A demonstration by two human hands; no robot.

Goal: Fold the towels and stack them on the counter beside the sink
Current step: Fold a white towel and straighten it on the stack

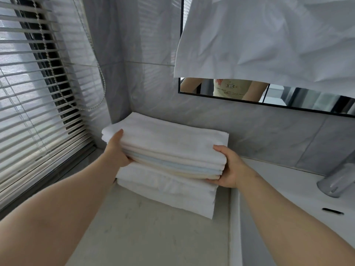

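Note:
A stack of folded towels [171, 148], mostly white with a pale blue and a cream one in the middle, sits in the counter's [146, 237] far corner. My left hand [117, 152] grips the upper towels at the stack's left end, thumb on top and fingers underneath. My right hand [229, 167] grips the same upper towels at the right end, thumb on top. Two thicker white folded towels [169, 192] lie beneath the ones I hold, flat on the counter.
A window with slatted blinds [36, 96] and a bead cord runs along the left. A mirror [269, 93] hangs on the tiled wall, partly covered by a white cloth [269, 39]. To the right is the white sink [299, 198] with a grey faucet [338, 181].

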